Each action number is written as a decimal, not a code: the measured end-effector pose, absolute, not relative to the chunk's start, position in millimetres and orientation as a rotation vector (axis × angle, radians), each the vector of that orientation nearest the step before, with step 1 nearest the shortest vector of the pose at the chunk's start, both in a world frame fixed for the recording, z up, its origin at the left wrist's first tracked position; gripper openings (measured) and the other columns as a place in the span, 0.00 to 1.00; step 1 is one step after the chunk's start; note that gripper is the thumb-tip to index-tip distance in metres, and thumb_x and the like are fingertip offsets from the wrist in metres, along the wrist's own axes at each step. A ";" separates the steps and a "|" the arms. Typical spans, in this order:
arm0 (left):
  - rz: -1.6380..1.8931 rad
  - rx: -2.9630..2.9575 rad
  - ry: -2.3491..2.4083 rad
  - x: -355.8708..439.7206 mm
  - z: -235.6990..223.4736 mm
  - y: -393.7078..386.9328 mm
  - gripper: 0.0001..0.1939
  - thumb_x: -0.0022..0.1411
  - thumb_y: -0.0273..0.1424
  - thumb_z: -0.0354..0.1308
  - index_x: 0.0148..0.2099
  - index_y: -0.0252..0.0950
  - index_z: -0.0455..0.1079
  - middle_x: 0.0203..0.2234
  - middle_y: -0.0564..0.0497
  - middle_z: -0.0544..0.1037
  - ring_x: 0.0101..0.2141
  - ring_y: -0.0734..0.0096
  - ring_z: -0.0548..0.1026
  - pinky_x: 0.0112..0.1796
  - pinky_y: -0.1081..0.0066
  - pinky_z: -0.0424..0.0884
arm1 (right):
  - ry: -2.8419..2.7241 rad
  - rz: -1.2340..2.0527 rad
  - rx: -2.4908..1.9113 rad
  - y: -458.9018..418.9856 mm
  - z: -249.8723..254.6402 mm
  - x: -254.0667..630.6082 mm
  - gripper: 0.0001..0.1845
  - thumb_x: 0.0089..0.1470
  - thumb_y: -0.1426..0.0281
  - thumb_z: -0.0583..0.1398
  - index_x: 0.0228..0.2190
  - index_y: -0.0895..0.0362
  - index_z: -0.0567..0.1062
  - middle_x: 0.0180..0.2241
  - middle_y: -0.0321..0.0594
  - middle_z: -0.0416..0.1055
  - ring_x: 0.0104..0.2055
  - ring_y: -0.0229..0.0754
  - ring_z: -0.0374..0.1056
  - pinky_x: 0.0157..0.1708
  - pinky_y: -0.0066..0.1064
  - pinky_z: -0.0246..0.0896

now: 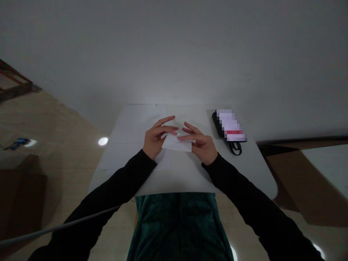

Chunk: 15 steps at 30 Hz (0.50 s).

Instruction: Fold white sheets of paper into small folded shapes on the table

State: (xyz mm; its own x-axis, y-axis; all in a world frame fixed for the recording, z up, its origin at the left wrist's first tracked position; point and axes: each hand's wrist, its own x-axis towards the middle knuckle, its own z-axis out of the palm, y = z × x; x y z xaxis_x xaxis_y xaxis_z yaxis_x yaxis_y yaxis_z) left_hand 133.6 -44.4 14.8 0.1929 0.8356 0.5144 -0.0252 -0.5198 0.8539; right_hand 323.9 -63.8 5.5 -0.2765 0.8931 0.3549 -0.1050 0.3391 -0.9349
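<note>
A small folded piece of white paper (pixel 176 143) is held just above a white table (pixel 187 174) between both hands. My left hand (pixel 156 137) pinches its left side with thumb and fingers, the index finger stretched over the top. My right hand (pixel 199 143) grips its right edge, fingers pointing left across the paper. Both arms wear black sleeves.
More white sheets (pixel 136 127) lie flat on the table's left and far part. A black device with a strap and a blurred label (pixel 230 130) rests at the table's right. A white wall stands behind. Tiled floor and a brown piece of furniture (pixel 307 181) lie around.
</note>
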 end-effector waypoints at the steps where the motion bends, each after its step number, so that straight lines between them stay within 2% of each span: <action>1: 1.404 1.679 0.751 133.9 14.4 -44.0 0.06 0.55 0.34 0.65 0.32 0.36 0.76 0.54 0.42 0.70 0.42 0.63 0.78 0.44 0.59 0.75 | -1.491 1.264 -0.722 -63.4 5.5 323.7 0.13 0.45 0.64 0.68 0.36 0.47 0.80 0.57 0.40 0.66 0.57 0.49 0.64 0.51 0.46 0.66; 3: 1.344 1.645 0.712 133.6 15.1 -43.1 0.08 0.53 0.35 0.66 0.30 0.36 0.75 0.53 0.42 0.72 0.45 0.60 0.76 0.46 0.57 0.74 | -1.457 1.400 -0.693 -63.3 7.0 323.7 0.14 0.44 0.62 0.68 0.36 0.48 0.81 0.49 0.41 0.73 0.50 0.48 0.70 0.50 0.46 0.67; 5: 1.248 1.635 0.677 131.2 18.4 -42.3 0.08 0.53 0.34 0.66 0.31 0.36 0.75 0.52 0.41 0.73 0.48 0.58 0.75 0.47 0.57 0.73 | -1.452 1.399 -0.685 -63.4 9.5 324.2 0.13 0.43 0.62 0.69 0.35 0.49 0.81 0.43 0.40 0.77 0.45 0.46 0.73 0.49 0.45 0.68; 7: 1.091 1.674 0.641 127.0 23.7 -41.9 0.08 0.54 0.33 0.65 0.37 0.36 0.75 0.49 0.40 0.75 0.48 0.58 0.75 0.47 0.59 0.73 | -1.447 1.270 -0.711 -63.0 11.5 325.2 0.10 0.44 0.64 0.68 0.33 0.48 0.81 0.40 0.39 0.77 0.42 0.43 0.73 0.46 0.42 0.70; 10: 0.854 1.763 0.596 120.5 30.6 -42.7 0.21 0.54 0.31 0.65 0.50 0.37 0.72 0.45 0.40 0.76 0.44 0.62 0.77 0.44 0.63 0.75 | -1.418 1.028 -0.803 -61.6 11.7 326.7 0.08 0.44 0.66 0.68 0.32 0.47 0.82 0.38 0.38 0.76 0.39 0.41 0.72 0.40 0.37 0.71; 11: 0.835 1.774 0.596 119.5 31.2 -43.0 0.23 0.53 0.30 0.66 0.52 0.37 0.71 0.46 0.41 0.76 0.44 0.63 0.77 0.44 0.64 0.75 | -1.411 0.969 -0.835 -61.0 11.1 327.1 0.08 0.45 0.67 0.68 0.32 0.46 0.81 0.37 0.38 0.75 0.39 0.40 0.72 0.38 0.36 0.71; 13: 0.914 1.772 0.636 119.8 29.6 -43.5 0.21 0.52 0.30 0.66 0.49 0.37 0.74 0.47 0.41 0.75 0.44 0.63 0.76 0.44 0.64 0.76 | -1.435 0.903 -0.868 -60.0 9.6 327.3 0.09 0.45 0.67 0.68 0.33 0.46 0.81 0.37 0.37 0.75 0.38 0.40 0.71 0.36 0.35 0.70; 15: 1.057 1.751 0.707 122.9 25.6 -43.3 0.14 0.50 0.31 0.68 0.42 0.36 0.77 0.44 0.43 0.76 0.42 0.64 0.77 0.41 0.66 0.76 | -1.489 0.902 -0.858 -59.5 8.8 326.7 0.11 0.44 0.68 0.68 0.33 0.46 0.81 0.38 0.37 0.75 0.38 0.40 0.71 0.37 0.35 0.70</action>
